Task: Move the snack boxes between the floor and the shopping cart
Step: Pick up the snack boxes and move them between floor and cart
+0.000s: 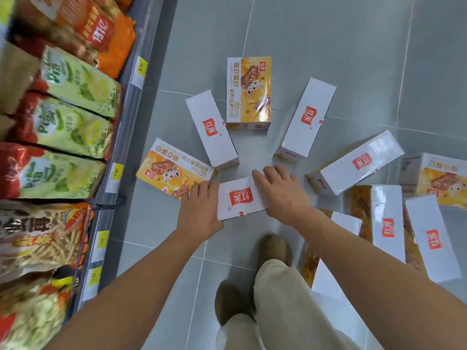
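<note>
- Single head-worn view, looking almost straight down at the pale grey tiled floor point(328, 34); near.
- Grey metal shelf edge point(131, 117) runs up its left side.

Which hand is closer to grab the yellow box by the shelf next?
Probably left. The left hand sits right at that yellow box; the right hand is across the white box both hold.

Left of the left grip point(199, 210): shelf point(131, 102) packed with green-and-yellow snack bags point(75, 84), orange bags point(108, 34) beyond, bag of stick snacks point(43, 238) nearer. Along the shelf edge, yellow price tags point(116, 173). Below the right grip point(283, 190): beige trouser leg point(278, 299), brown shoes point(274, 251).
</note>
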Tool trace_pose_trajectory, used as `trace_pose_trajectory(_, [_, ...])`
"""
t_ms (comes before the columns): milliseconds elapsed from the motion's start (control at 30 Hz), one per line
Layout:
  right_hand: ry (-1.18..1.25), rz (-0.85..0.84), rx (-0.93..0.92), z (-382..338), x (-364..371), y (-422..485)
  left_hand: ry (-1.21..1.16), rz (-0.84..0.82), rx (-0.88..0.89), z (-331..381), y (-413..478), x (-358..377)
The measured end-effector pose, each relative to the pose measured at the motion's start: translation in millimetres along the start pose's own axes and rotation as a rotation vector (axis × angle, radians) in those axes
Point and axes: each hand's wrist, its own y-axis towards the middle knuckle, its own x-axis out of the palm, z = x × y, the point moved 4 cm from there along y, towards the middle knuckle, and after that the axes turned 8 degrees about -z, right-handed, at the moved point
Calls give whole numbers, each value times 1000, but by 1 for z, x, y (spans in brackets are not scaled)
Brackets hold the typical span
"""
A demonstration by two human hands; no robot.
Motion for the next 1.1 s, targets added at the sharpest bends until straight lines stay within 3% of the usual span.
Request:
trace_pose_trajectory(333, [-4,203,124,-58,-251,-191,12,134,160,38,-143,-279])
trace_pose_trajectory(633, [9,386,266,-98,-414,-367,110,199,396,90,-266,-486])
trace_pose_trajectory(867, [25,455,352,-97,-477,-499,163,204,601,158,-334,-578])
trace_pose_trajectory(1100, [33,469,512,-99,-458,-663,188,192,819,262,-424,-588])
